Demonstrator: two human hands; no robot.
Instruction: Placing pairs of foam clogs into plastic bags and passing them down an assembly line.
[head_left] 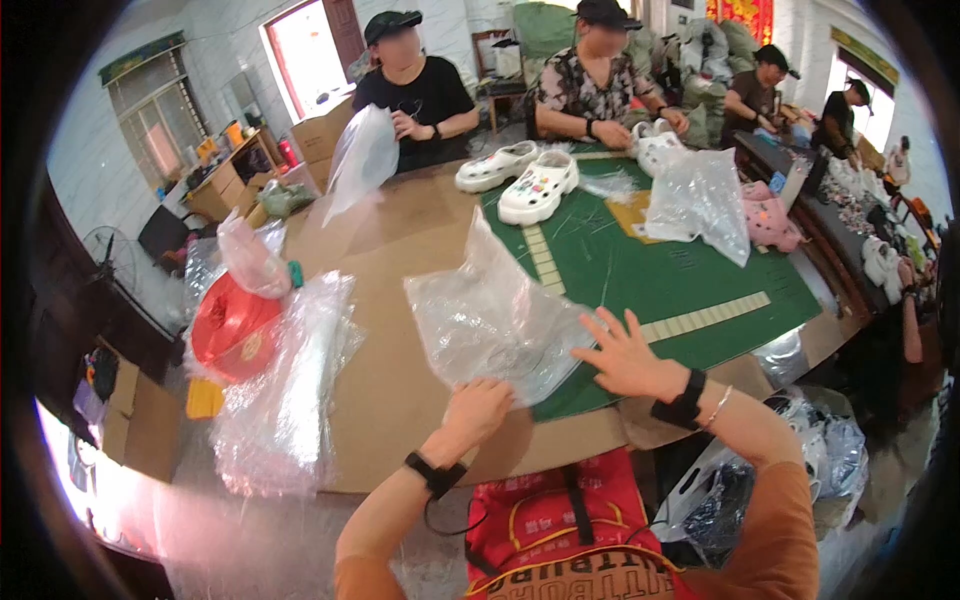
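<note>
A clear plastic bag [495,315] stands partly puffed up on the table in front of me. My left hand [478,408] is closed on its near edge, with the fingers curled under and partly hidden. At the bag's right side is my right hand [632,358], its fingers spread, the tips at the film. Farther off, a pair of white clogs with colourful charms [540,187] rests on the green cutting mat [600,270]. To the left lies a stack of flat clear bags [285,400].
A red roll of plastic twine [235,325] sits at the table's left. Across the table, one person holds a plastic bag [365,155] and another handles a white clog [657,148]. Pink clogs [768,218] and another clear bag [700,200] lie at the right.
</note>
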